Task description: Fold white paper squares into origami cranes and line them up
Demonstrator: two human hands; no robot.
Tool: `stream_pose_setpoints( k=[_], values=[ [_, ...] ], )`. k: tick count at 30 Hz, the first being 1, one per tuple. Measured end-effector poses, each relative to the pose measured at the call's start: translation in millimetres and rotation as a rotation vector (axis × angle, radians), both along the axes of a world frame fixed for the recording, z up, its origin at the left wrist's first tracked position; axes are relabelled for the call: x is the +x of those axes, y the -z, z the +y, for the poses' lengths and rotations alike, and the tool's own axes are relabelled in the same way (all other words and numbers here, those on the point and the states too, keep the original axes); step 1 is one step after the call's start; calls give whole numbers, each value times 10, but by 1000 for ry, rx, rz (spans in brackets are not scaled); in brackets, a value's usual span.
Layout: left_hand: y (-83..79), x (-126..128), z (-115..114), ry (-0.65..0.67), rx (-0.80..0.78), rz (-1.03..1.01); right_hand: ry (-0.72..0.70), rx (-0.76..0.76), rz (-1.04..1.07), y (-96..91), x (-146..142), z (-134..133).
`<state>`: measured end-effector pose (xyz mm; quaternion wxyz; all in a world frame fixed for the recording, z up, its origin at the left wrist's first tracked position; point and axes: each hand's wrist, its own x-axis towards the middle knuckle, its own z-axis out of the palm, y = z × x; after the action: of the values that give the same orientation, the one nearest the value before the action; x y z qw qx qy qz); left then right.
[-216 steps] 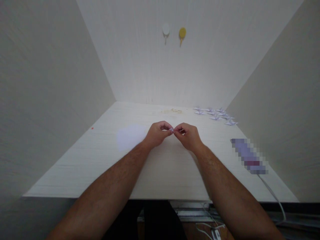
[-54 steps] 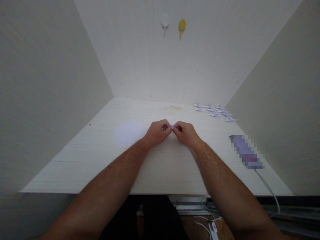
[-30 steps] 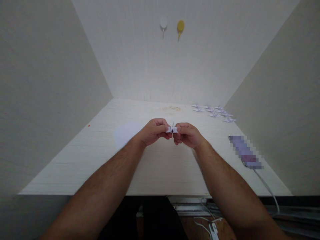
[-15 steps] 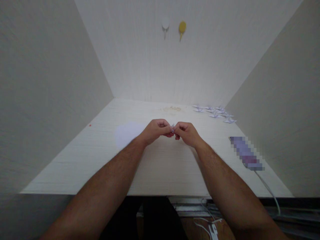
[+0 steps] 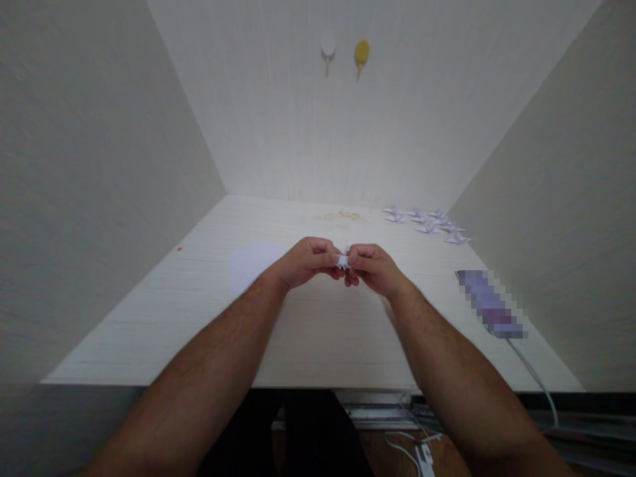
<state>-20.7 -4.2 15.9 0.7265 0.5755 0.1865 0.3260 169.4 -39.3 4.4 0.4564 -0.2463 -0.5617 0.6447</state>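
Note:
A tiny folded piece of pale paper [image 5: 342,260] is pinched between my two hands just above the middle of the white table [image 5: 318,331]. My left hand [image 5: 305,260] grips its left side with fingers curled. Closed on the right side is my right hand [image 5: 371,267], thumb and fingers pressed together. Most of the paper is hidden by my fingertips. A flat pale sheet of paper [image 5: 253,264] lies on the table just left of my left hand.
Several small folded paper figures [image 5: 427,224] lie in a cluster at the back right. A pixelated oblong object [image 5: 489,305] with a white cable [image 5: 539,387] rests near the right edge. Walls close in on three sides; two hooks [image 5: 345,53] hang on the back wall.
My hands stay together at the table's middle, working the small paper. They lifted and spread it a second ago, closed over it, and now hold it slightly raised again.

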Motion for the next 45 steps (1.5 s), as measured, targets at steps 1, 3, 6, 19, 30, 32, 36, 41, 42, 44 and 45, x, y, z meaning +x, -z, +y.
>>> stream_pose_setpoints(
  k=[1, 3, 6, 19, 30, 32, 36, 41, 42, 44, 45],
  values=[
    [0, -5, 0, 13, -1, -7, -23, -9, 23, -2, -6, -6],
    [5, -14, 0, 50, 4, -31, -60, -25, 57, -7, -21, -21],
    [14, -24, 1, 116, 28, -74, -98, -30, 90, -8, -44, -43],
    [28, -37, 0, 202, 22, -214, -185, 34, 120, -2, -30, -54],
    [56, -99, 44, 155, 58, -122, -122, 47, 91, -6, 22, -41],
    [55, -117, 56, 139, 34, -69, -103, 38, 90, -20, 42, -40],
    [41, -128, 51, 120, -2, -17, -81, 50, 80, -34, 74, -38],
    [24, -152, 44, 189, 3, 8, -103, 40, 39, -18, 97, -32],
    [20, -157, 45, 191, 13, 17, -109, 42, 34, -14, 100, -31],
    [12, -164, 49, 185, 27, 34, -113, 50, 33, -7, 104, -28],
    [8, -165, 51, 184, 30, 40, -112, 54, 39, -3, 106, -26]
  ],
)
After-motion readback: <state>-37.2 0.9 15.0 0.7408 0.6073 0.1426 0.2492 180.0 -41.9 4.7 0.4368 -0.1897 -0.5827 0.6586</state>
